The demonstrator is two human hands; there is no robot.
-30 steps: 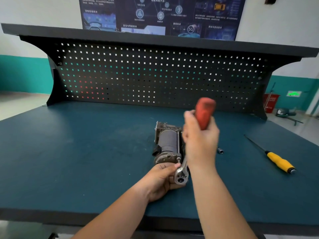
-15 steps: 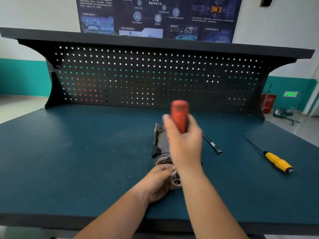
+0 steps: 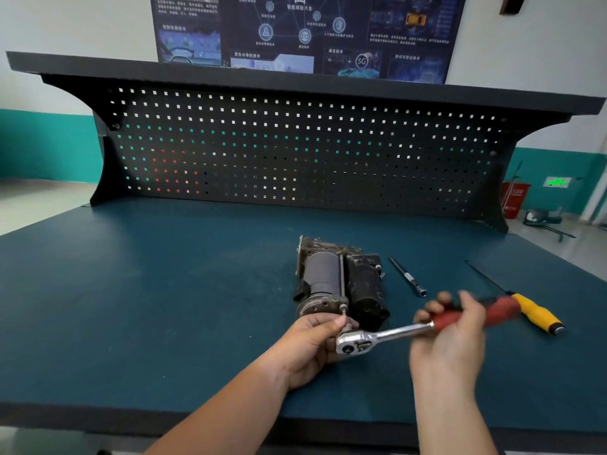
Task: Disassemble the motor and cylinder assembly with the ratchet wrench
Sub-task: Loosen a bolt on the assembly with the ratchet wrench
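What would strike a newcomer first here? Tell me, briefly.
The red-handled ratchet wrench at centre front: the right hand grips its handle, the left hand holds its head against the near end of the motor and cylinder assembly. A yellow-handled screwdriver lies on the bench to the right.

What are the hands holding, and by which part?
The right hand grips the ratchet wrench by its red handle; the left hand holds its head at the motor assembly.

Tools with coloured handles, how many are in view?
2: the red-handled ratchet, held by the right hand with the left hand at its head; the yellow screwdriver on the bench, farther right.
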